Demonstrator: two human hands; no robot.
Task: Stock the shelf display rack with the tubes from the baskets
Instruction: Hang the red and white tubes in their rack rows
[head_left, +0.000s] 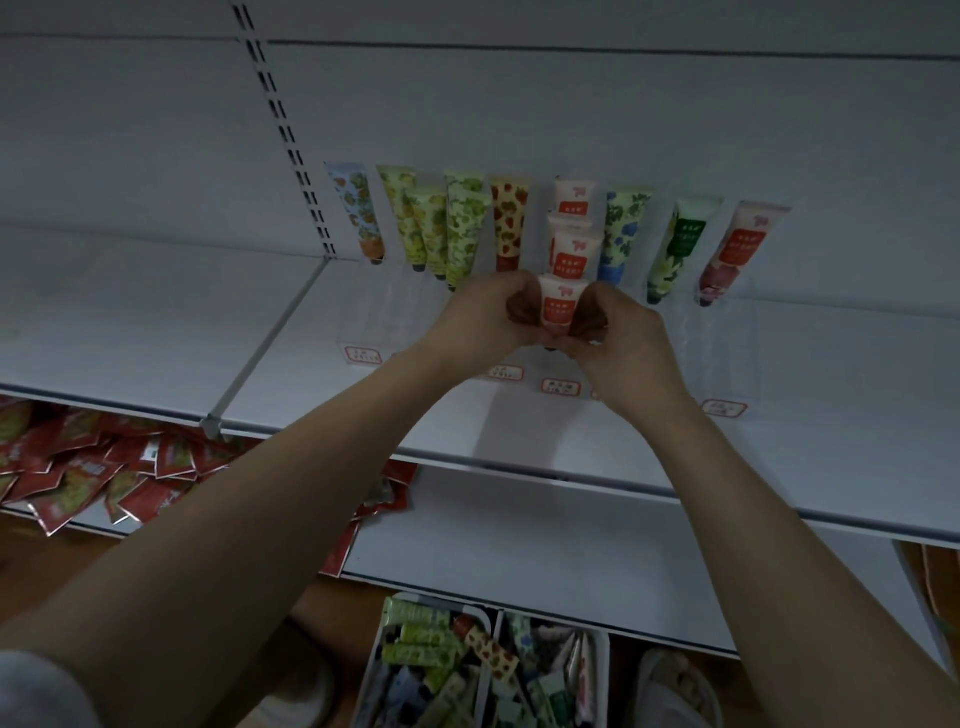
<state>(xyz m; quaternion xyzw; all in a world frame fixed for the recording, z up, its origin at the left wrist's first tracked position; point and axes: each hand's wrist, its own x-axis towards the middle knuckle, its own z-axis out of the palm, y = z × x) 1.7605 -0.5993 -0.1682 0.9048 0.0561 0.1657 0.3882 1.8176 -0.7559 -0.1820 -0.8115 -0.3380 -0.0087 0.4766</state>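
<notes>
While both bare forearms reach up and forward from the bottom corners, two white plastic baskets (376, 660) sit lowest in view on the floor, side by side and touching, full of mixed loose tubes, green, strawberry-print and blue-floral. A grey sleeve (36, 691) shows at bottom left.

Above the baskets, a lower white shelf (519, 535) carries a heap of red foil sachets (104, 467) on its left part; its right part is bare.

Next up, the white metal shelf (779, 405) holds a clear acrylic display rack (727, 353) with red-framed labels along its front. Bare shelf lies left of the rack past a white divider rail (265, 338), and more to the right.

Left hand (488, 312) and right hand (618, 332) meet over the rack's middle lane, fingers curled, pinching one white tube with a red-orange label (561, 309) between them from both sides. It stands upright, cap end down, hidden behind the fingers. Thumbs sit close together below it.

Behind it in the same lane stand more white-and-red tubes (571, 244), in a row going back. Other lanes, left to right: a pale blue tube with orange fruit print (361, 218), yellow-green floral tubes (415, 223), green grape-print tubes (465, 228), a cream strawberry-print tube (509, 223), then right of the hands a blue-floral tube (623, 234), a dark green tube (675, 249), and a white tube with red label and dark red base (737, 249). Front halves of most lanes are open.

Farthest back, a white back panel (571, 114) with a slotted upright (291, 140).
</notes>
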